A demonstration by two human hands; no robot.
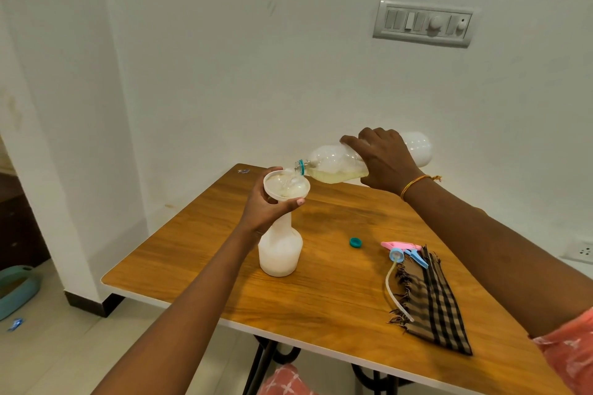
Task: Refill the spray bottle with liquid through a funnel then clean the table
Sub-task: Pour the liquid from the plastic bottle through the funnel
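Both forearms are bare from the wrist up past the elbow, and the left hand (pixel 269 202) shows a pale pink painted thumbnail (pixel 300 201). The right hand (pixel 383 159) has a thin orange-yellow thread bracelet (pixel 414 184) around the wrist, with a small knotted end sticking out to one side. A short sleeve (pixel 568 353) of coral-pink fabric with a faint whitish print covers the right upper arm, and more coral-pink cloth (pixel 284 380) patterned with small white crosses shows at the bottom edge of the view.
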